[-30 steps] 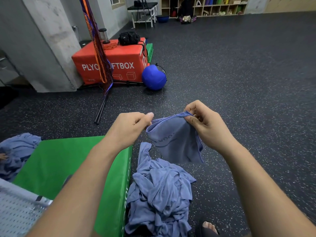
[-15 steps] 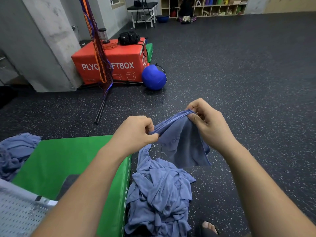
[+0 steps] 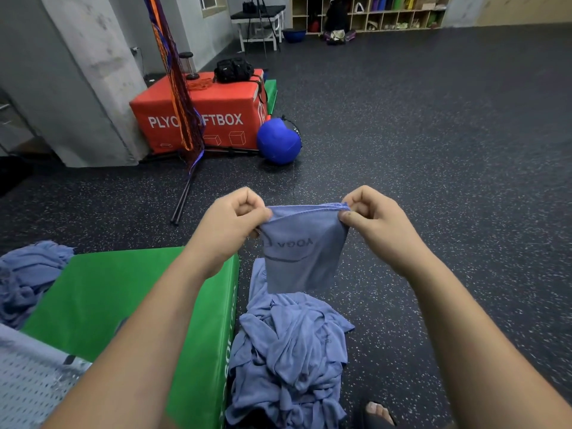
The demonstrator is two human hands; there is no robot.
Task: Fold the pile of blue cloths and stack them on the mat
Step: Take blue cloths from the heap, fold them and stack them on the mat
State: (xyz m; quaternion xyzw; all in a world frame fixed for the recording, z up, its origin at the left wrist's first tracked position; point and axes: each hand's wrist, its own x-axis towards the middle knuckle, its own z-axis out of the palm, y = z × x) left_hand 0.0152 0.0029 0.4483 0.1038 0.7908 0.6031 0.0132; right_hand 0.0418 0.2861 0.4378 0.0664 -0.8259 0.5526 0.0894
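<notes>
A blue cloth [image 3: 301, 252] with mirrored printed lettering hangs in the air, stretched by its top edge. My left hand [image 3: 230, 222] pinches its left top corner and my right hand [image 3: 376, 222] pinches the right one. Below it a crumpled pile of blue cloths [image 3: 289, 360] lies on the dark floor beside the green mat [image 3: 102, 301]. More rumpled blue cloth [image 3: 29, 274] lies at the mat's far left edge.
A red plyo box [image 3: 216, 113] with a black bag on it stands at the back left, a blue ball [image 3: 278, 140] beside it and a tripod stand in front. A sandalled foot [image 3: 376, 411] shows at the bottom. A grey pillar rises on the left.
My hands have drawn apart and pulled the cloth's top edge taut. The cloth, bunched before, now hangs flat and shows its lettering.
</notes>
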